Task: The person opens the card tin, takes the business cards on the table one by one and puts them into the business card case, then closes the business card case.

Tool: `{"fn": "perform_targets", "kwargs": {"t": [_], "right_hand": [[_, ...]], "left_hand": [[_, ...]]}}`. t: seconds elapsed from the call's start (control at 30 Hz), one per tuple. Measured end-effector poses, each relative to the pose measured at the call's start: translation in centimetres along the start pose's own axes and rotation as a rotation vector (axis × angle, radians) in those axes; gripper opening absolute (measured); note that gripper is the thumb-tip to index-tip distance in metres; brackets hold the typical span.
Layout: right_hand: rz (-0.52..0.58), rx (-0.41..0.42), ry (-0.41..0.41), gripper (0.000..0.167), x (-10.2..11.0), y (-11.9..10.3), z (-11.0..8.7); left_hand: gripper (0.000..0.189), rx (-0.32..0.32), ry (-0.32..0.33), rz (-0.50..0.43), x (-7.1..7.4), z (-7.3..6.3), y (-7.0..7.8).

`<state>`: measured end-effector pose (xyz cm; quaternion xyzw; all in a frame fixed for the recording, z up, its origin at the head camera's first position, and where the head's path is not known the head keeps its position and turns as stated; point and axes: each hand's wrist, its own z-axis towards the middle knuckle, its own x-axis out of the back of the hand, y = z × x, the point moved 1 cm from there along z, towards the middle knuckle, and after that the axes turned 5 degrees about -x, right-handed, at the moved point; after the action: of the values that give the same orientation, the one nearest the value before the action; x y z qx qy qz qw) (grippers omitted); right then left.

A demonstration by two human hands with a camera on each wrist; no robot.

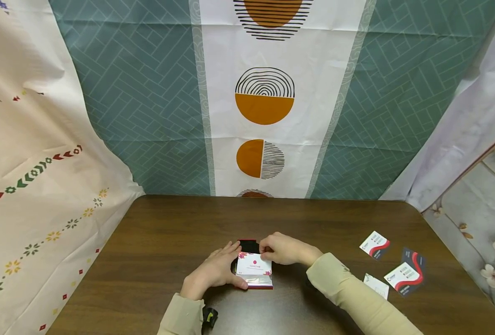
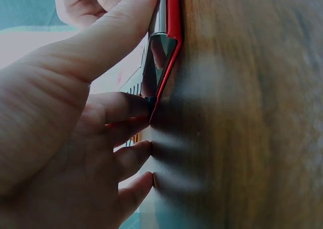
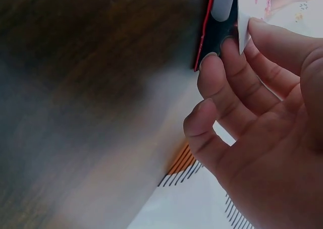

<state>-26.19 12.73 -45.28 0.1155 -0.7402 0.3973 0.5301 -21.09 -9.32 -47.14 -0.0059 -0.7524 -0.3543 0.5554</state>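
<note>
In the head view a card case (image 1: 260,287) with red edges and a black lid (image 1: 248,246) lies opened near the table's middle. Its silvery metal side (image 2: 161,12) shows in the left wrist view. My left hand (image 1: 214,270) grips the case from the left, thumb along its near edge and index finger by its far part; the other fingertips rest near the tabletop. A white business card (image 1: 253,264) with pink flowers overlies the case. My right hand (image 1: 287,249) pinches the card's right edge between thumb and fingers, lifted from the black part in the right wrist view.
Several business cards lie to the right on the brown table (image 1: 180,228): a white, red and navy card (image 1: 373,243), another (image 1: 402,275) overlapping a dark one (image 1: 418,264), and a white one (image 1: 377,284) partly behind my right sleeve. Patterned curtains (image 1: 146,93) hang behind.
</note>
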Motion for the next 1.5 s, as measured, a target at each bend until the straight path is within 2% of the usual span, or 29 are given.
{"fn": "perform_targets", "kwargs": {"t": [0.23,0.87,1.13,1.33,1.5], "right_hand": [[-0.005,-0.027,-0.021,0.012,-0.2,-0.2,-0.1],[0.009,-0.005,-0.018,0.014,-0.5,-0.1,-0.1],[-0.016,0.028,-0.029,0.007,-0.8,-0.8,-0.2],[-0.029,0.031,-0.035,0.007,-1.0,-1.1,-0.3],[-0.087,0.029,-0.031,0.009,-1.2,-1.2,-0.5]], "left_hand": [[0.105,-0.018,0.010,0.011,0.2,-0.2,0.2],[0.105,-0.018,0.004,0.012,0.3,-0.3,0.4],[0.103,-0.002,-0.004,0.007,0.4,-0.3,0.3],[0.104,0.001,-0.003,0.007,0.1,-0.3,0.1],[0.104,-0.004,0.000,0.002,0.2,-0.3,0.2]]}}
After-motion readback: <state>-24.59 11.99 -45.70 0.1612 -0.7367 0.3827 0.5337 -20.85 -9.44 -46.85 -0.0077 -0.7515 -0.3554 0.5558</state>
